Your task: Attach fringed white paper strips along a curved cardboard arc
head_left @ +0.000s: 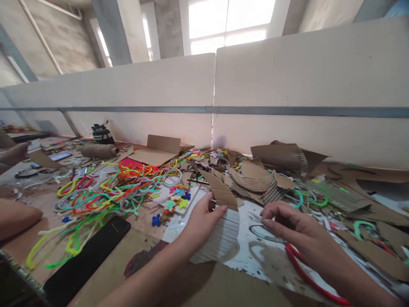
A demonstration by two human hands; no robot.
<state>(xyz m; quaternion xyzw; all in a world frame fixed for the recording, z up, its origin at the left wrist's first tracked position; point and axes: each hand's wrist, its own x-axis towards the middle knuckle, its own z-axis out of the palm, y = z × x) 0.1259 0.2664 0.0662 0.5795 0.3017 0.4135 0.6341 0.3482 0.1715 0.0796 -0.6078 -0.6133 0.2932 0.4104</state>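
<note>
My left hand [203, 219] grips a curved piece of cardboard [223, 192] between thumb and fingers. The upper part of this piece is brown, and its lower part [220, 238] is pale with several dark parallel lines. To the right, my right hand [289, 221] has thumb and forefinger pinched together around something thin that I cannot make out. Under that hand lie a rounded, clear-looking loop [263, 233] and a red curved strip [306, 275]. A white sheet [247, 251] with dark specks is spread beneath both hands.
Colourful pipe cleaners [111, 192] heap at left, beside a black phone-like slab [89, 256]. Felt flowers [174, 200] sit mid-table. Cardboard scraps [252, 175] pile against the white partition [287, 76]. Another person's hand [14, 154] and arm [19, 215] are at far left.
</note>
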